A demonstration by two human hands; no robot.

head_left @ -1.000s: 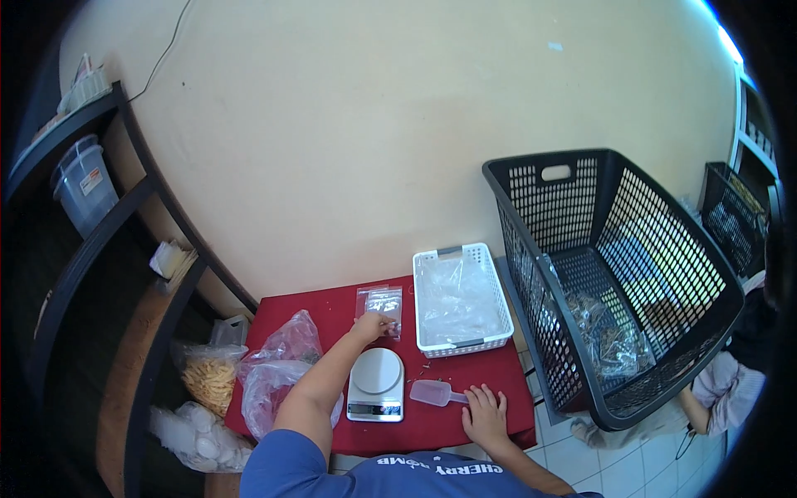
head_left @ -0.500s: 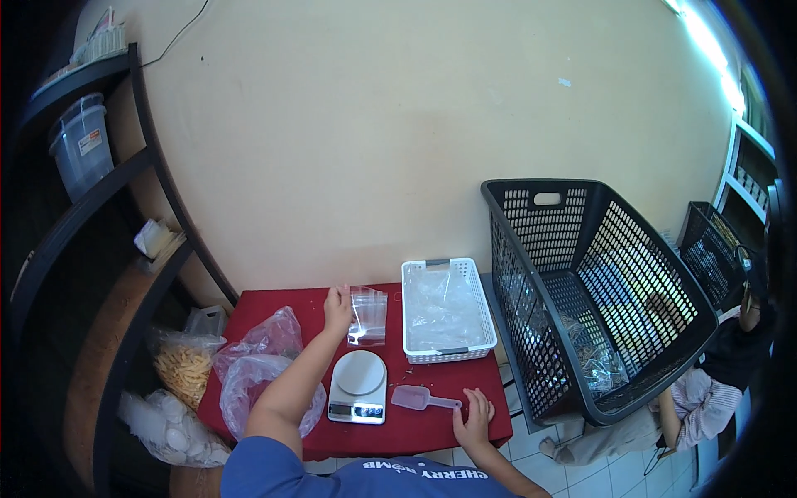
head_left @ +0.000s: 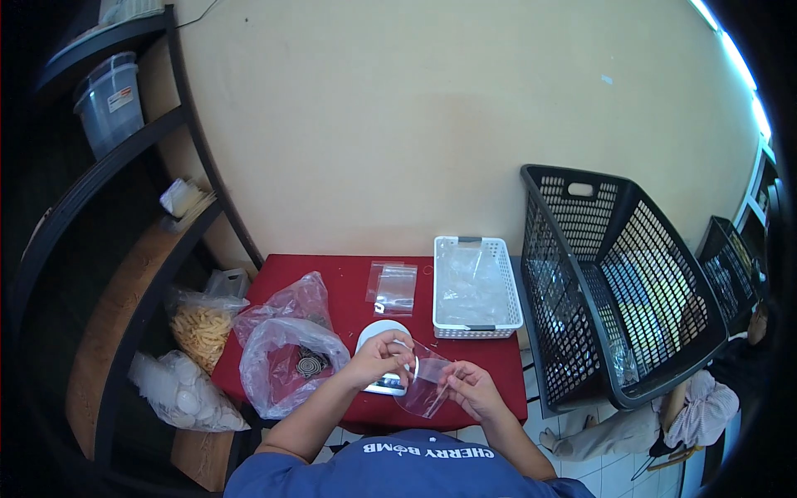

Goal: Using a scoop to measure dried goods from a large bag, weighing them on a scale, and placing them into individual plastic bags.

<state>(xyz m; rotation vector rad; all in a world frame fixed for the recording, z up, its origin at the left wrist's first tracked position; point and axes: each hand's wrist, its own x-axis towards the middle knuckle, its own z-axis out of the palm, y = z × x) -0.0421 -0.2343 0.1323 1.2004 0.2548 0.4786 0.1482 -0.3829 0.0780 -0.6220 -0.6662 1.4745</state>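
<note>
On a red cloth-covered table (head_left: 349, 270), an open translucent plastic sack (head_left: 261, 378) lies left of a flat white kitchen scale (head_left: 374, 329). Just right of the scale, between both hands, is a clear flat plastic pouch (head_left: 424, 392), long axis seemingly slanting toward the body. The right hand (head_left: 476, 391) pinches its right edge; the left hand (head_left: 382, 358) curls at its left, hold unclear.
</note>
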